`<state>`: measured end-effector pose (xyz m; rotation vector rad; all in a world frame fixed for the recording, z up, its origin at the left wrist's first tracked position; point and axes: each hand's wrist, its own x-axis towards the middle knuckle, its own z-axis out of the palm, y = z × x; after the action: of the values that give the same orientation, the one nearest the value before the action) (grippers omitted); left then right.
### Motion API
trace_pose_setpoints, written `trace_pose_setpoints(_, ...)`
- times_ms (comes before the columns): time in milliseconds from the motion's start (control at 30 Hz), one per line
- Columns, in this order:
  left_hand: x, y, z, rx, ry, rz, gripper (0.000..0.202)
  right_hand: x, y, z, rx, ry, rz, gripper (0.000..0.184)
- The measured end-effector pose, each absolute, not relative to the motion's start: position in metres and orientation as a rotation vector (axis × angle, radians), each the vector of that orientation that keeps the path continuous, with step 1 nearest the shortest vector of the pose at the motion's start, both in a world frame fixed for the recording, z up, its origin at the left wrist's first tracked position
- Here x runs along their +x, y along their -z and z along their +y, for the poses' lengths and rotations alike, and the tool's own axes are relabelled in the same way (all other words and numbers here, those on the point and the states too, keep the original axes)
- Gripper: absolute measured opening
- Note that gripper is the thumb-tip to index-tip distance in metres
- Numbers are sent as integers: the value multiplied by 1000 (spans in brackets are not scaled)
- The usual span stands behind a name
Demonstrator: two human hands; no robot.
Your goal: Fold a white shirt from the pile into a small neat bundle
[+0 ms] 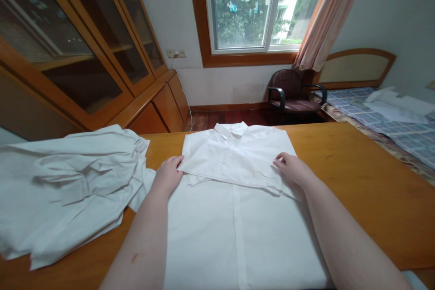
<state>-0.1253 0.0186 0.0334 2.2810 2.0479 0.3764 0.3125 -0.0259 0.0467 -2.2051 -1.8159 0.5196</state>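
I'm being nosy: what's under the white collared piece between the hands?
More white cloth shows past its lower edge, with wooden table beside it. The collared piece hides the rest.

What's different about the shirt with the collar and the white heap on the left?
The collared shirt lies mostly smooth and flat, while the white heap is bunched and wrinkled. The shirt's collar shows plainly; no collar shows on the heap. Both are white cloth on the table.

Shirt (234, 158) on table (360, 181), chair (288, 88) behind
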Motion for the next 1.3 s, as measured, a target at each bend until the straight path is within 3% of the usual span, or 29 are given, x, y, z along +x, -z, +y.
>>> trace_pose_setpoints(100, -121, -40, 18, 2267, -445, 2065, 37, 309, -45, -25, -2248, -531, -1776, 39)
trace_pose_setpoints(233, -119, -47, 14, 2224, -488, 2160, 23, 307, -46, -25, -2263, -519, -1810, 35)
trace_pose_setpoints(633, -131, -35, 18, 2001, -120, 2241, 23, 304, -41, -22, -2282, -455, -1864, 30)
trace_pose_setpoints(767, -122, -44, 12, 2058, -232, 2301, 32, 304, -42, -22, -2295, -469, -1851, 30)
trace_pose_setpoints(900, -86, -52, -3, 2394, -491, 1902, 33, 303, -43, -23, -2300, -468, -1859, 31)
trace_pose_setpoints(1067, -34, -44, -23, 2508, -520, 1301, 28, 303, -44, -23, -2299, -456, -1875, 31)
trace_pose_setpoints(1300, -25, -29, -15, 2303, -576, 1322, 19, 301, -45, -23, -2319, -454, -1871, 30)
